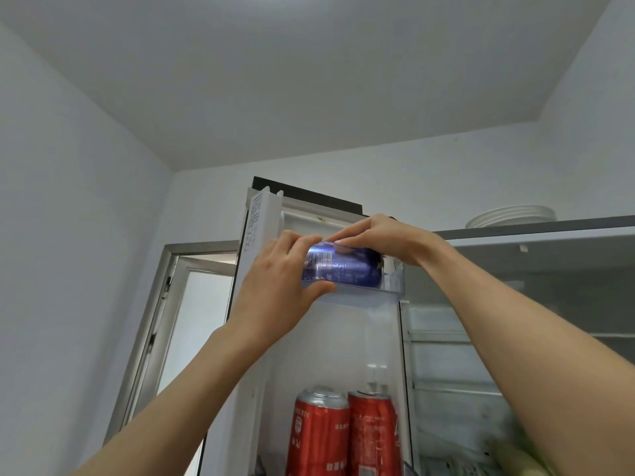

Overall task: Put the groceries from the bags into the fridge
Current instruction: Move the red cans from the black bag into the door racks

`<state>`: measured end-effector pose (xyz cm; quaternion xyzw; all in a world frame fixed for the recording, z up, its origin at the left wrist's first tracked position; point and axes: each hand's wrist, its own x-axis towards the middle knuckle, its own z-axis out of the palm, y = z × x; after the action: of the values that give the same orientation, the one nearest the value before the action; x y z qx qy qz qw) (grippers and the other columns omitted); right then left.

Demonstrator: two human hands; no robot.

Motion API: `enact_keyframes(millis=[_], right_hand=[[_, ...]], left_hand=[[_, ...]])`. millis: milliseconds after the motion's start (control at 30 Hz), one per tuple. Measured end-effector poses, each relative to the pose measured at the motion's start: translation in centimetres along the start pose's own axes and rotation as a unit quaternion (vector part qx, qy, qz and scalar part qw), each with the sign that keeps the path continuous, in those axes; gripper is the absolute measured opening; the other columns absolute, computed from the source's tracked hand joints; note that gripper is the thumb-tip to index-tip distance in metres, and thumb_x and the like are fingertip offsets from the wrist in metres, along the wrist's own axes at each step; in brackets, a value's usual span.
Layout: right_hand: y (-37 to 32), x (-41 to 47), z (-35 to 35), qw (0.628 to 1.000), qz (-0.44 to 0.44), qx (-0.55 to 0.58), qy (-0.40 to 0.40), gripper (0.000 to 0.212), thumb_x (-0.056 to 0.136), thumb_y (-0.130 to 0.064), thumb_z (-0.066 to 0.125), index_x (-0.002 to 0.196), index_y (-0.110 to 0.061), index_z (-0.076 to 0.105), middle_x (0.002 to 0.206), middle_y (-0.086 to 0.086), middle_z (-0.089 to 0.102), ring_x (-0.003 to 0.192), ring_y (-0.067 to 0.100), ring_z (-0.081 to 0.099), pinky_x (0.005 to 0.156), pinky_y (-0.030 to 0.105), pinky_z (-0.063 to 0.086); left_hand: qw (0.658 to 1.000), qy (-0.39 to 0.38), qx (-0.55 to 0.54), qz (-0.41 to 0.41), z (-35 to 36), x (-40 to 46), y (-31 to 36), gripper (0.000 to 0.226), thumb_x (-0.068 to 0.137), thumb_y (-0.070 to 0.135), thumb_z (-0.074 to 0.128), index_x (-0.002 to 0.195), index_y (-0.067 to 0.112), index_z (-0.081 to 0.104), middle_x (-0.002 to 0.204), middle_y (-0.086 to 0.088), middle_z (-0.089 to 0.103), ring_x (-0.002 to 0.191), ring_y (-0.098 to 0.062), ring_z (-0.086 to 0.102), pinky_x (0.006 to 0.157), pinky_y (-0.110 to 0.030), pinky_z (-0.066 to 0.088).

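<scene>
— Where is the can right now?

— A blue can [340, 266] lies on its side in the top door shelf [391, 281] of the open fridge door [261, 228], up near the ceiling. Both hands are on it.

— How are the hands set?

— The left hand [275, 290] wraps the can's left end, fingers curled over the top and the thumb pressed under it, closed around it. The right hand [385, 240] comes in from above, fingertips [338, 242] pinched down on the upper side of the can.

— Anything else in the door?

— Lower down, two red cans [343, 434] stand upright side by side, touching, in a lower door shelf.

— And the fridge itself?

— Its inside [446, 355] shows to the right of the door, with pale shelves. Something green [525, 455] sits at the bottom right, partly behind the right forearm; I cannot tell what it is. A stack of white plates [512, 216] rests on top of the fridge.
</scene>
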<state>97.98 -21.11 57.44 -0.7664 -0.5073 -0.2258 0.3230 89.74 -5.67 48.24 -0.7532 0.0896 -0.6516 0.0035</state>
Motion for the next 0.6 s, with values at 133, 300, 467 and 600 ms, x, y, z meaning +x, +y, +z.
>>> enact_keyframes(millis=[133, 300, 467, 600], right_hand=[[0.4, -0.8, 1.5, 0.994, -0.027, 0.021, 0.103, 0.022, 0.093, -0.03, 0.052, 0.099, -0.026, 0.072, 0.091, -0.005, 0.069, 0.083, 0.01, 0.062, 0.073, 0.021, 0.049], [1.4, -2.3, 4.9, 0.957, -0.071, -0.132, 0.249, 0.036, 0.097, -0.037, 0.038, 0.11, -0.023, 0.068, 0.109, 0.002, 0.069, 0.1, 0.022, 0.06, 0.09, 0.039, 0.045], [1.9, -5.3, 8.4, 0.934, -0.111, -0.196, 0.278, 0.057, 0.088, -0.038, 0.037, 0.141, -0.014, 0.038, 0.146, 0.006, 0.04, 0.138, 0.021, 0.031, 0.116, 0.042, 0.016], [2.1, -9.0, 11.7, 0.936, -0.111, -0.2, 0.269, 0.06, 0.087, -0.032, 0.044, 0.143, -0.014, 0.034, 0.155, 0.01, 0.022, 0.144, 0.024, 0.016, 0.117, 0.044, 0.015]], left_hand=[[1.0, 0.003, -0.001, -0.006, 0.1, -0.3, 0.1, 0.066, 0.08, 0.036, 0.067, 0.138, 0.018, 0.04, 0.126, -0.003, 0.05, 0.111, -0.02, 0.048, 0.098, -0.033, 0.041], [1.0, -0.004, -0.004, 0.007, 0.8, -2.0, -0.1, 0.064, 0.091, 0.026, 0.055, 0.146, 0.018, 0.023, 0.15, -0.003, 0.031, 0.136, -0.02, 0.031, 0.114, -0.043, 0.025], [1.0, -0.015, 0.009, -0.002, 0.5, -4.3, -0.6, 0.059, 0.092, 0.027, 0.048, 0.145, 0.016, 0.025, 0.153, -0.006, 0.026, 0.143, -0.022, 0.018, 0.116, -0.043, 0.019], [0.999, -0.025, -0.012, -0.043, -0.2, -7.8, -0.9, 0.064, 0.091, 0.02, 0.054, 0.146, 0.012, 0.022, 0.154, -0.008, 0.02, 0.144, -0.02, 0.013, 0.114, -0.029, 0.012]])
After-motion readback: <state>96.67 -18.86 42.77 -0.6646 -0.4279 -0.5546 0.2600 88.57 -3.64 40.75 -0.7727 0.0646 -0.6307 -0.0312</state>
